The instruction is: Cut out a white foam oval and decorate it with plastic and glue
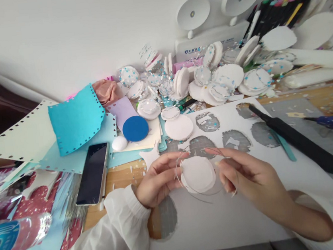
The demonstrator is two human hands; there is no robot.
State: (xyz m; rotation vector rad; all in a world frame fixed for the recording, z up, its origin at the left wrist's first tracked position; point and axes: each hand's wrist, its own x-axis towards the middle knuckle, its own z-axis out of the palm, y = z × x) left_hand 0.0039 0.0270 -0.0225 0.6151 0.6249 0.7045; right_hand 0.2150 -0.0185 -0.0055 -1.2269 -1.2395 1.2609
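- We have loose loops of thin wire (204, 194) around the white disc (198, 173), so we judge the step in hand to be handling or shaping that wire about its edge.
- As we judge it, working the wire calls for a steady left hold and light right fingers, since the loops stand partly away from the rim and could spring or slip.
- Our left hand (159, 179) is at the left edge of the white disc, thumb and fingers closed on it, with wire passing by the fingertips.
- Our right hand (247, 176) is just right of the white disc, its lower fingers and thumb drawn together on the wire and its forefinger reaching toward the upper rim; we cannot tell whether it touches the disc.
- The white disc thus lies between our hands, above a white sheet (225, 222) with rounded holes.
- Beyond the white disc we see a blue circle (135, 129) to the left and a pile of decorated discs (227, 76) to the right; the phone (93, 173) lies well to its left, the long black tool (303, 141) to its right.
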